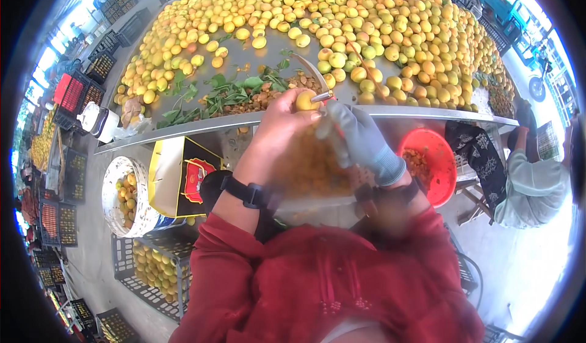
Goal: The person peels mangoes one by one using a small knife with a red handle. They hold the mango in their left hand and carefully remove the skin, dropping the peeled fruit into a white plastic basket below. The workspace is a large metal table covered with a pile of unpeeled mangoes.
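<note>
In my bare left hand (286, 114) is a yellow apricot (306, 101), pinched between thumb and fingers above the table's front edge. My right hand (359, 134), in a grey knit glove, grips a curved-blade knife (316, 75); a metal ferrule shows beside the fruit, but the glove hides most of the handle. Whether the metal touches the apricot cannot be told. Below both hands, a blurred orange-brown heap of fruit pieces (316, 159) sits in a container whose shape is partly hidden.
Many apricots (412, 45) cover the metal table (279, 45), with leaves (238, 84) and pits near its edge. A white bucket (110, 196), yellow-black carton (167, 178) and fruit crate (151, 269) stand left. Right are a red basin (442, 169) and a seated person (531, 187).
</note>
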